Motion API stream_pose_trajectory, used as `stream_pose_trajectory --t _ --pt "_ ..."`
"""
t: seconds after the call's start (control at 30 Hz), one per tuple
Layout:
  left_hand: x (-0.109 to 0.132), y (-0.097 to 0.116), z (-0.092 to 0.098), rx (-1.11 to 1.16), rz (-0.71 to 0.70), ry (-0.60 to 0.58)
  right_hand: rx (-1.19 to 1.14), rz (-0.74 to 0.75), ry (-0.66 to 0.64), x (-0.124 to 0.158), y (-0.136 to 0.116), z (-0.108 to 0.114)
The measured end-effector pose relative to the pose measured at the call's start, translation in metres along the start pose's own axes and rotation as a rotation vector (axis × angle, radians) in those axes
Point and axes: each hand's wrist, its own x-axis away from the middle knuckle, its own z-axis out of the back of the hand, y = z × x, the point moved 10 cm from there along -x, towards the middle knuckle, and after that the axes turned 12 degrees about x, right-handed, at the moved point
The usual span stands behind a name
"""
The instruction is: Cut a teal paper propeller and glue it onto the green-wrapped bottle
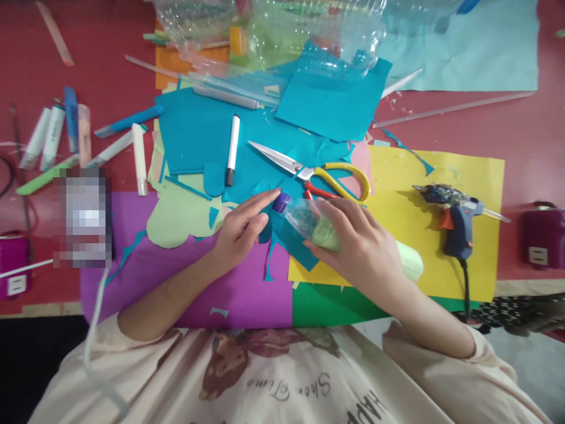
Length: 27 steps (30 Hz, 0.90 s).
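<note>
A small plastic bottle with a purple cap and a clear neck lies tilted at the middle of the table, its body wrapped in pale green. My right hand is wrapped over the bottle from above. Beside the cap is my left hand, its fingers stretched out and the fingertips at the cap's edge; nothing is held in it. Just beyond the cap, open scissors with yellow and red handles rest on blue paper.
A glue gun lies on yellow paper at right. Several markers and a blurred phone are at left. Clear plastic bottles stand at the back. Purple paper covers the near edge.
</note>
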Motion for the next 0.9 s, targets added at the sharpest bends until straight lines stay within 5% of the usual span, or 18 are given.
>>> stream_pose_trajectory --t 0.9 --pt "0.002 -0.015 -0.004 0.231 0.179 -0.012 -0.207 -0.096 -0.16 -0.009 0.026 -0.01"
